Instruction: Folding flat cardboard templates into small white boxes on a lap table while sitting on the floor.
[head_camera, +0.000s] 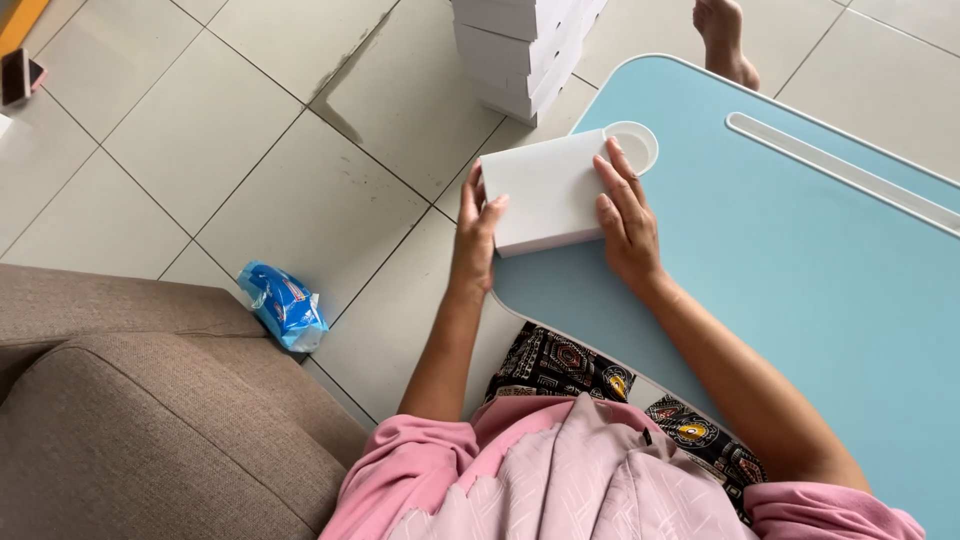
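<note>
A flat white box (545, 195) lies at the upper-left corner of the light-blue lap table (800, 270), partly overhanging the edge and touching the round cup recess (640, 140).

Left hand (477, 235): clamped on the box's left edge, thumb on top, fingers below.

Right hand (628, 222): laid flat on the box's right side, fingers spread — pressing, not gripping.

The box appears closed and assembled, so judged from this position the current piece is near finished. A stack of matching white boxes (525, 50) stands on the tiled floor (250, 150) at upper centre — completed units, presumably. A blue packet (285, 305) lies beside the brown sofa (140, 410), lower left.
</note>
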